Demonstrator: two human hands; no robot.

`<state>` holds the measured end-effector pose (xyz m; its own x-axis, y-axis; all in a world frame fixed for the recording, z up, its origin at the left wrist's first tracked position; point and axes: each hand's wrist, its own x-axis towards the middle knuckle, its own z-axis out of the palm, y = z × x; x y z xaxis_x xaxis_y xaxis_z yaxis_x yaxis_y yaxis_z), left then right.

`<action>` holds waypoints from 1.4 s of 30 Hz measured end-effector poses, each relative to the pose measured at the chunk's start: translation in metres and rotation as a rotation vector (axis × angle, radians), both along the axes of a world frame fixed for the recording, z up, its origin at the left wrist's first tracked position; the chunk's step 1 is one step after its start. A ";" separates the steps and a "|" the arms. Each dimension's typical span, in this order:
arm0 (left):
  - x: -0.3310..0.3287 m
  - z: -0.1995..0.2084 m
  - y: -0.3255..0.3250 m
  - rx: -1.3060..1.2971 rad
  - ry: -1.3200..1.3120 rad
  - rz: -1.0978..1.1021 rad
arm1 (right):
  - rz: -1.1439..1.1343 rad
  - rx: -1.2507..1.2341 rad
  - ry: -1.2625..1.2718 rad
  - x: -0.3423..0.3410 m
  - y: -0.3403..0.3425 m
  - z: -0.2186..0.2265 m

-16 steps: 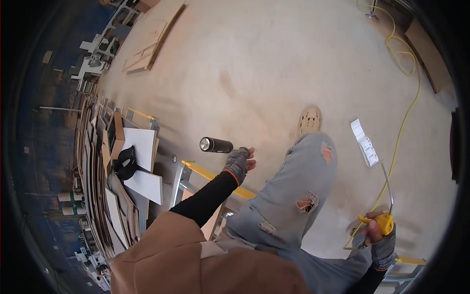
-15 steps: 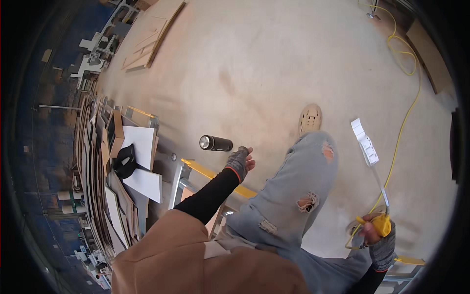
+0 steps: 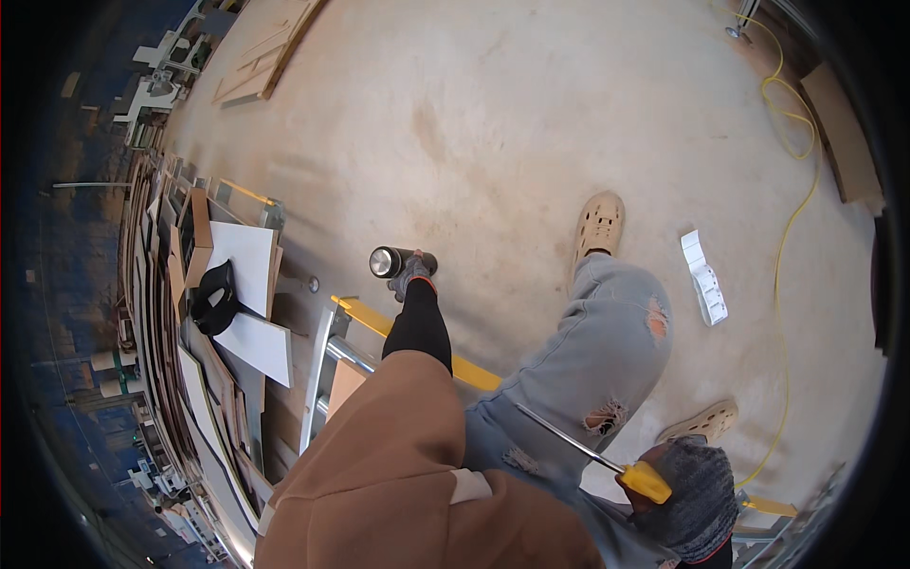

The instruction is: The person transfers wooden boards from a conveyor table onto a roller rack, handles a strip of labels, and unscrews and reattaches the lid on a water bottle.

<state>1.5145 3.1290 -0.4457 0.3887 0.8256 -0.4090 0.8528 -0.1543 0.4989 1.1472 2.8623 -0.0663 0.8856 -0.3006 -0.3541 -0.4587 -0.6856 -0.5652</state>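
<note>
A black thermos bottle [image 3: 428,263] with a silver end lies beyond the yellow-edged step. My left hand [image 3: 411,275], in a grey fingerless glove, reaches out and is closed round the bottle's body. Close to my lap, my right hand [image 3: 690,498], gloved alike, grips a screwdriver [image 3: 647,482] by its yellow handle. Its long metal shaft points left across my jeans. The glove hides most of the right fingers.
A metal stepladder [image 3: 332,379] stands beside my legs. Leaning boards [image 3: 251,261] with a black cap [image 3: 216,299] fill the left. A white paper strip [image 3: 702,280] lies on the floor at right, near a yellow cord [image 3: 780,256]. A wooden panel [image 3: 270,57] lies far left.
My left hand has moved left and closed round the bottle. My right hand has come inward, and the screwdriver's shaft has swung from pointing up to pointing left. My second shoe now shows at right.
</note>
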 end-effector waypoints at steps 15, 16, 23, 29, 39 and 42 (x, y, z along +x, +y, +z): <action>0.015 -0.054 0.031 0.183 -0.221 -0.198 | 0.017 0.238 0.629 0.006 0.000 -0.012; 0.015 -0.051 0.028 0.164 -0.236 -0.244 | 0.046 0.235 0.608 0.007 0.000 -0.009; 0.037 0.050 -0.017 -0.330 -0.650 -0.921 | -0.067 -0.002 0.069 -0.028 0.002 -0.007; 0.033 0.200 -0.150 -1.080 -0.901 -1.316 | -0.172 -0.365 -0.075 -0.079 0.002 0.038; -0.145 0.377 -0.314 -1.876 -0.342 -1.810 | -0.551 -0.655 -0.290 -0.218 0.054 0.067; -0.200 0.353 -0.337 -1.545 -0.464 -2.163 | -0.826 -0.572 -0.247 -0.237 0.074 0.056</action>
